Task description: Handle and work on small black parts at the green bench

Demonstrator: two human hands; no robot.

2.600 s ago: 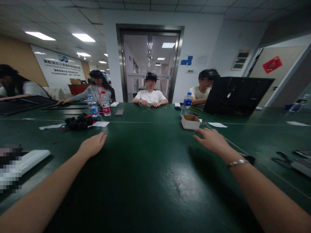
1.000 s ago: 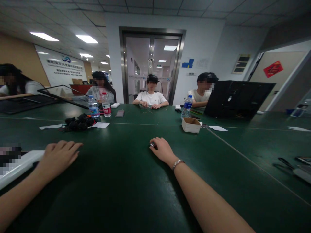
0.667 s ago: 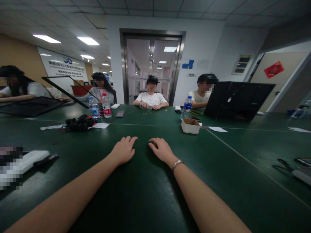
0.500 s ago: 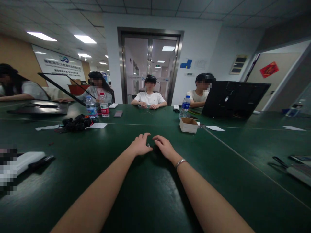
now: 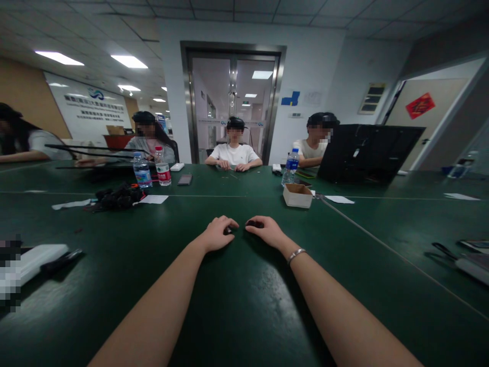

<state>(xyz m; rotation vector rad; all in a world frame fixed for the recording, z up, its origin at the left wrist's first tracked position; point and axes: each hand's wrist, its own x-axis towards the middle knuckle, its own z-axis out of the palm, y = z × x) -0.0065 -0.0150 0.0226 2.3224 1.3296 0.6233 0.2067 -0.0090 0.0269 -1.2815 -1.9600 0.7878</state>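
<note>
Both hands are low over the middle of the green table (image 5: pixel 244 285). Between the thumb and fingers of my left hand (image 5: pixel 217 234) is a small dark piece with a pale glint (image 5: pixel 228 230), mostly covered by the fingers. My right hand (image 5: pixel 270 232), with a silver bracelet (image 5: pixel 297 255) at its wrist, curls round a small dark object (image 5: pixel 254 224). Its kind cannot be made out. A narrow gap of tabletop separates the fingertips of the two hands.
Beyond my right hand stands an open cardboard box (image 5: pixel 297 197) beside a water bottle (image 5: pixel 290 167). Black cables (image 5: pixel 119 198), paper (image 5: pixel 154 199) and two bottles lie or stand far left. A large black panel (image 5: pixel 370 154) leans far right. Several people sit opposite.
My hands have drawn slightly apart and lower. The dark object at my right hand shows more clearly. At far left, a person's raised black frame has dropped nearly flat.
</note>
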